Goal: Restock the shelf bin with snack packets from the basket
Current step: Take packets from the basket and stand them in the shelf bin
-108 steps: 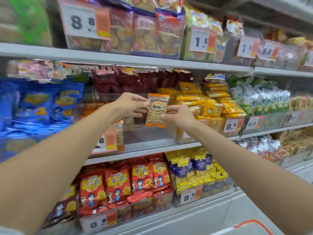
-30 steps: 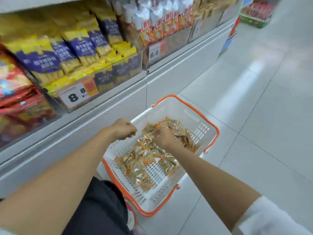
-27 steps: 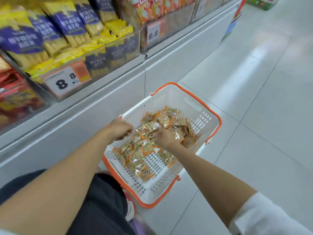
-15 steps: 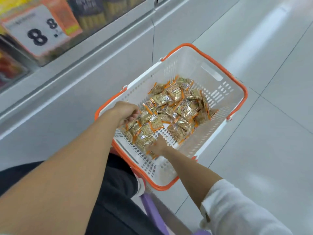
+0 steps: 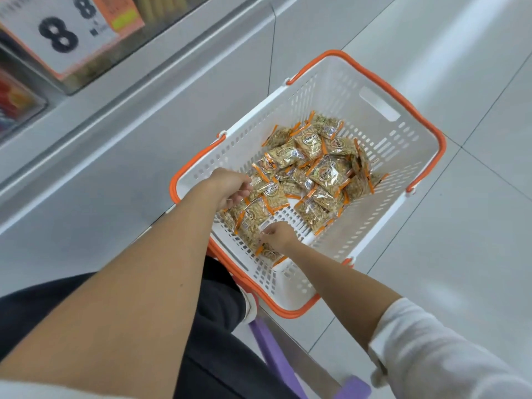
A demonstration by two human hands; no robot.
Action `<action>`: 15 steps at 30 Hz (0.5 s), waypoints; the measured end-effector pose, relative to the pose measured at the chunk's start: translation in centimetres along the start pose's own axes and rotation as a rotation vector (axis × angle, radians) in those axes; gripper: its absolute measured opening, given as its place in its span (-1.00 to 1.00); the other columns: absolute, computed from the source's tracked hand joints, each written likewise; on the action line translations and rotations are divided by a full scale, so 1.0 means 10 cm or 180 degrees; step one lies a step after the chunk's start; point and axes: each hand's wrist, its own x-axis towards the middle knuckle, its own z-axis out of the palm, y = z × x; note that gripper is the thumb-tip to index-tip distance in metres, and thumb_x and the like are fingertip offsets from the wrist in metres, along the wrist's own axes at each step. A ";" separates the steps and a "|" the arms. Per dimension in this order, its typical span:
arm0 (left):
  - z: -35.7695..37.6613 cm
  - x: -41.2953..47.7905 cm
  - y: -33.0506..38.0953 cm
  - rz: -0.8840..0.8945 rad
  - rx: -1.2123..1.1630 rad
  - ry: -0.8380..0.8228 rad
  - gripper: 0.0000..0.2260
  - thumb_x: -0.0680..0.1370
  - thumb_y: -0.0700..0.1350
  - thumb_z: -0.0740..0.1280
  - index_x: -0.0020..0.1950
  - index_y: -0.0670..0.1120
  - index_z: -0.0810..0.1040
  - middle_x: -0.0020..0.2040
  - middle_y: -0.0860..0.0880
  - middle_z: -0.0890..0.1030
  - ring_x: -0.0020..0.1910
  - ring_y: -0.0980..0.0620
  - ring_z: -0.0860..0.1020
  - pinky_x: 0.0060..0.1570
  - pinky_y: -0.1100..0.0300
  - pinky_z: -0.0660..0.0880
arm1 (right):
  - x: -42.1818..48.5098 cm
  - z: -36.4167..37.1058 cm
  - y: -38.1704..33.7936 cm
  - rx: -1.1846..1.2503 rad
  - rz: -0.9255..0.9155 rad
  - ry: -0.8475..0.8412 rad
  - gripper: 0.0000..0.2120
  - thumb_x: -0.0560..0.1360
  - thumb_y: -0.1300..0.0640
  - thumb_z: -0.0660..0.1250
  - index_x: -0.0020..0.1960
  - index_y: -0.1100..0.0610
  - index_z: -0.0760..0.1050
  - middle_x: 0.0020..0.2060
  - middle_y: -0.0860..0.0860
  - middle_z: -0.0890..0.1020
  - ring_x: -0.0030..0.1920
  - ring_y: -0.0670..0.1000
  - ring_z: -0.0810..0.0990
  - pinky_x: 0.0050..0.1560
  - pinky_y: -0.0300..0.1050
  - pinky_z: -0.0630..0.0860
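Now, down from the shelf [image 5: 149,79], both hands work inside the basket [image 5: 429,126]: the left hand [image 5: 230,187] curls its fingers round snack packets [image 5: 319,168], the right hand [image 5: 278,238] pinches another at the near end, so the next load looks close.

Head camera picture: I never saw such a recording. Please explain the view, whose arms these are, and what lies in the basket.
No machine here: a person wears a camera on the head, so you look down along their own arms. A white basket with an orange rim stands on the tiled floor beside a shelf's grey base. Small snack packets lie inside. The left hand and right hand both reach among the packets; whether either has one in its grip is unclear.
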 end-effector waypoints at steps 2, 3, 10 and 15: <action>0.00 0.00 0.01 -0.0014 -0.0007 0.0008 -0.85 0.55 -0.19 0.34 0.06 -0.23 0.62 -0.23 -0.06 0.63 -0.40 0.13 0.51 -0.44 0.34 0.42 | -0.02 0.02 0.00 0.0127 0.0022 0.0168 -0.73 0.58 0.16 0.31 -0.06 0.37 0.62 -0.40 0.24 0.51 -0.46 0.00 0.38 -0.41 -0.24 0.34; 0.00 0.00 0.01 -0.0021 -0.0007 0.0012 -0.85 0.55 -0.20 0.34 0.05 -0.23 0.63 -0.24 -0.06 0.63 -0.40 0.13 0.51 -0.44 0.34 0.42 | -0.05 0.00 -0.02 0.0220 0.0010 0.0257 -0.73 0.58 0.17 0.30 -0.11 0.36 0.63 -0.43 0.19 0.52 -0.48 -0.01 0.39 -0.41 -0.26 0.35; 0.01 -0.08 0.07 -0.0161 -0.0232 0.0191 -0.79 0.60 -0.14 0.30 0.15 -0.25 0.50 -0.18 -0.12 0.55 -0.26 0.01 0.55 -0.23 0.19 0.56 | -0.36 -0.33 -0.34 0.0873 -0.0777 0.1275 -0.84 0.56 0.13 0.36 0.06 0.15 0.68 -0.24 0.01 0.68 -0.33 0.04 0.58 -0.26 -0.07 0.53; 0.05 -0.27 0.17 -0.0124 -0.1019 -0.0315 -0.59 0.55 -0.01 0.38 0.22 -0.29 0.46 0.07 -0.20 0.60 0.01 -0.09 0.64 -0.14 0.13 0.62 | -0.62 -0.58 -0.56 0.0083 -0.2714 0.2668 -0.85 0.49 0.27 0.43 0.06 0.21 0.67 -0.01 0.08 0.69 0.01 0.08 0.62 0.07 -0.13 0.53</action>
